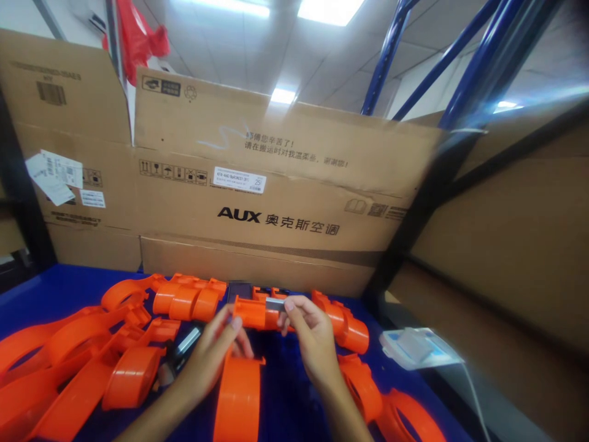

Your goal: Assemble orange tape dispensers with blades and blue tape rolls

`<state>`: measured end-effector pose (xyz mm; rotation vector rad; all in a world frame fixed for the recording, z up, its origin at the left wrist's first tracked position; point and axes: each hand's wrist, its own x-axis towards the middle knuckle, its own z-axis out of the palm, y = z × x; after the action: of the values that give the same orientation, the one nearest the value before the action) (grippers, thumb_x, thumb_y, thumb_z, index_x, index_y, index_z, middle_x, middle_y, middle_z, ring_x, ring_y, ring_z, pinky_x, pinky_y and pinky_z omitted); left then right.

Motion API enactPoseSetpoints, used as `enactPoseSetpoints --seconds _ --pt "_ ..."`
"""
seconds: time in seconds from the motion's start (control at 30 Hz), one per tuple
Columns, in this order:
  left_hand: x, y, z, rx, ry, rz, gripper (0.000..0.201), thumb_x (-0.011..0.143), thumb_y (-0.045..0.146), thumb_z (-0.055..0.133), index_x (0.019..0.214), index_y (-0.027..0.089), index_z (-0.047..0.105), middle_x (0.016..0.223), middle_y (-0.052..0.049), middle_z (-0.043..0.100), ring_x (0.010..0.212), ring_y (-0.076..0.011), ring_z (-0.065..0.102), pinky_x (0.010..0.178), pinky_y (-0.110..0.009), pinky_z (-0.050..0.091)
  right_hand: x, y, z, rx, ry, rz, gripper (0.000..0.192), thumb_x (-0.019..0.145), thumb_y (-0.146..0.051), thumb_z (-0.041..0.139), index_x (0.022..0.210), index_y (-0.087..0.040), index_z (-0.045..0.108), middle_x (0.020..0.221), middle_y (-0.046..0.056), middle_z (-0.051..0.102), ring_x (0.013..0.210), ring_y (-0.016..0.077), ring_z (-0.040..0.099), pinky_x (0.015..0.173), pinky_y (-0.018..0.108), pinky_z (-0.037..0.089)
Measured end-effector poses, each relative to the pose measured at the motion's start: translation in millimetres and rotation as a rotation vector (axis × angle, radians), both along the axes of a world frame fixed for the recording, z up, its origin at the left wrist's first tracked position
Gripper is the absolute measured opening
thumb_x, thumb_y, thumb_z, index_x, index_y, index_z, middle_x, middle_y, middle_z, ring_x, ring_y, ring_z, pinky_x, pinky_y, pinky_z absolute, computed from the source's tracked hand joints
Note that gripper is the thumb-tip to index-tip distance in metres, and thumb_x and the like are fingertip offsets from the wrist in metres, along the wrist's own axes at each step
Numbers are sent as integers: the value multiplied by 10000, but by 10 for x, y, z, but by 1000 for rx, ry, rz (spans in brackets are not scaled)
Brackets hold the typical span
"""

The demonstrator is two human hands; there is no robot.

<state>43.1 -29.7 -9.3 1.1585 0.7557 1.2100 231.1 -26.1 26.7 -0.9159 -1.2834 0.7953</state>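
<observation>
Low in the frame's centre, both hands pinch one orange plastic part (251,312): the left hand (216,350) steadies it while the right hand (307,334) grips its grey metal piece (275,304) above the blue tabletop (55,288).

I see my two bare forearms rising from the bottom of the frame, no sleeves, gloves, rings or watch on the left hand (216,353) or right hand (309,334).
</observation>
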Motion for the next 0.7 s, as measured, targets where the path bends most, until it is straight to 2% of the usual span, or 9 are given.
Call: enactPoseSetpoints --seconds 0.47,0.7 --pt "-1 -5 32 9 32 -10 449 896 576 576 1106 179 574 656 -30 697 535 -135 601 538 -216 409 4 -32 -4 15 -23 43 256 900 -439 663 834 -191 661 613 1 657 520 135 581 535 257 478" --pt "-9 -23 110 -14 -4 9 419 860 590 608 974 188 576 619 -16 671 517 -143 606 508 -218 409 -58 -9 -42 -8 54 171 209 912 -395 665 919 -186 665 744 41 719 599 154 647 557 272 536"
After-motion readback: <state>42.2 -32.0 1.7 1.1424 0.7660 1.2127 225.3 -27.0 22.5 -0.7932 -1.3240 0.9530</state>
